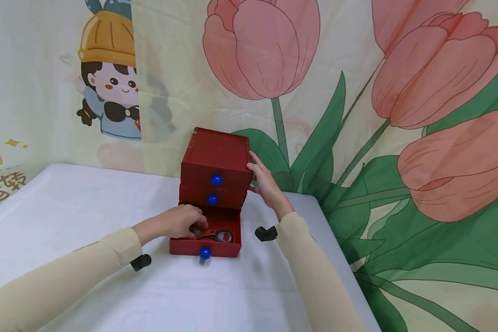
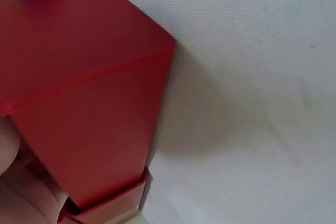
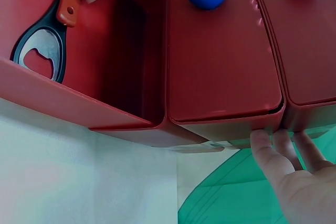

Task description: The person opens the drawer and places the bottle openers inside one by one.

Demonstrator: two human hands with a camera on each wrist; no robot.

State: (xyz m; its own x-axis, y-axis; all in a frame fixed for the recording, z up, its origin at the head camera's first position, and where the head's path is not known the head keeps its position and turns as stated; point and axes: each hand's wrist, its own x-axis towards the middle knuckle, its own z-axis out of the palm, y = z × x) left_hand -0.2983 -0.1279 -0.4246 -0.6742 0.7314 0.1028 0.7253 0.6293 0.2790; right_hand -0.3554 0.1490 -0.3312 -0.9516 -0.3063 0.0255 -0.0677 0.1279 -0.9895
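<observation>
A red three-drawer box (image 1: 217, 147) with blue knobs stands in the middle of the table, its bottom drawer (image 1: 226, 250) pulled out. My left hand (image 1: 182, 222) reaches into that drawer with bent fingers, close to a small dark thing (image 1: 195, 229). Whether the fingers pinch it is hidden. Beside them in the drawer lie a black-rimmed bottle opener (image 3: 42, 40) and an orange handle (image 3: 68, 1) with a hole. My right hand (image 1: 269, 184) rests against the box's right side, its fingers (image 3: 266, 153) extended on the upper drawers' side. In the left wrist view the drawer hides most of the left hand.
A white cloth (image 1: 87, 203) covers the table. The table's right edge (image 1: 344, 258) runs along a hanging with printed tulips (image 1: 261, 46). Behind the box hangs cloth with a cartoon figure (image 1: 116, 92). The middle and top drawers (image 3: 226, 66) are closed.
</observation>
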